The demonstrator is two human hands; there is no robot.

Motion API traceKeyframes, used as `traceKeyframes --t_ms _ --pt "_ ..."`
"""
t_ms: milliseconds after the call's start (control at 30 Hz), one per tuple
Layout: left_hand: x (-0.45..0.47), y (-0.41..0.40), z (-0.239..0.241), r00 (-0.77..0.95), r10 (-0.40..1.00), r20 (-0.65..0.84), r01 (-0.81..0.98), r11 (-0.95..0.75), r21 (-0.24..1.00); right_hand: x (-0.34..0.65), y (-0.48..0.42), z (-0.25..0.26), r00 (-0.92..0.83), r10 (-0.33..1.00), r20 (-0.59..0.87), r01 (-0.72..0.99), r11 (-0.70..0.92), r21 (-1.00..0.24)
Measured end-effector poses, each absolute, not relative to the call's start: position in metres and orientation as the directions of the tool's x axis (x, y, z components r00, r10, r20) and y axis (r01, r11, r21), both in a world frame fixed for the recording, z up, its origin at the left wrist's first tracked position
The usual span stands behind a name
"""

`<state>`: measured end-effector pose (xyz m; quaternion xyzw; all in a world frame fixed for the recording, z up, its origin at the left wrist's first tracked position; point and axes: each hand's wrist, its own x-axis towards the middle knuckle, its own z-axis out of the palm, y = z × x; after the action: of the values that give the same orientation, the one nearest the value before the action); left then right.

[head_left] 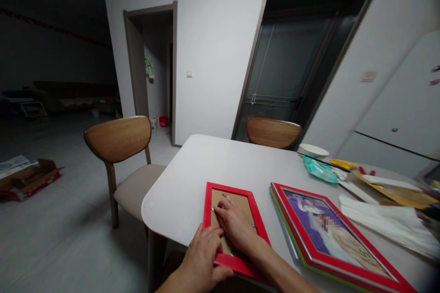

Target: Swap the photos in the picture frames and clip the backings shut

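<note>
A red picture frame (258, 210) lies face down on the white table (220, 158), its brown backing board (218, 196) facing up. My left hand (202, 256) grips the frame's near left corner, fingers over the left side and thumb along the near edge. Across the backing reaches my right hand (235, 224), its fingertips closed at a small metal clip (213, 210) on the left side. Another metal clip (253, 225) shows on the right side, and a metal hanger (226, 196) near the far end. The right hand and forearm hide part of the backing.
To the right is a stack of frames, topped by a red frame (299, 224) with a photo (332, 229). Beyond it lie white paper (388, 219), a teal packet (319, 169) and a white bowl (313, 150). Wooden chairs (118, 139) (273, 132) stand at the table.
</note>
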<state>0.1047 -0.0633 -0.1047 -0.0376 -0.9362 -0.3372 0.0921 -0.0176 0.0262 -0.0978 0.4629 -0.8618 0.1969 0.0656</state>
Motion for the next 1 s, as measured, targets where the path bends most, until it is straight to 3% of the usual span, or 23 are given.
traceKeyframes --t_ms 133,400,600,767,833,933,1000 --pt "0.107 -0.063 -0.101 -0.985 0.007 0.174 0.115 0.774 0.622 -0.021 0.032 -0.093 -0.562 -0.786 0.257 -0.816 0.477 -0.326" --pt "0.102 -0.067 -0.112 -0.987 0.083 0.134 0.145 0.814 0.562 -0.067 0.026 -0.093 -0.823 -0.510 0.249 -0.566 0.712 -0.415" --pt "0.105 -0.072 -0.112 -0.973 0.151 0.176 0.219 0.854 0.472 -0.080 0.019 -0.104 -0.919 -0.331 0.214 -0.394 0.785 -0.478" --pt "0.095 -0.051 -0.130 -0.931 0.169 0.325 0.260 0.929 0.263 -0.075 0.025 -0.095 -0.900 -0.365 0.239 -0.432 0.666 -0.608" --pt "0.087 -0.042 -0.137 -0.933 0.172 0.315 0.250 0.942 0.225 -0.070 0.037 -0.086 -0.879 -0.402 0.256 -0.461 0.582 -0.670" --pt "0.084 -0.040 -0.128 -0.951 0.188 0.244 0.257 0.923 0.288 -0.062 0.069 -0.072 -0.871 -0.396 0.291 -0.468 0.486 -0.738" --pt "0.090 -0.047 -0.109 -0.953 0.158 0.257 0.254 0.880 0.402 -0.053 0.092 -0.065 -0.915 -0.284 0.286 -0.382 0.386 -0.840"
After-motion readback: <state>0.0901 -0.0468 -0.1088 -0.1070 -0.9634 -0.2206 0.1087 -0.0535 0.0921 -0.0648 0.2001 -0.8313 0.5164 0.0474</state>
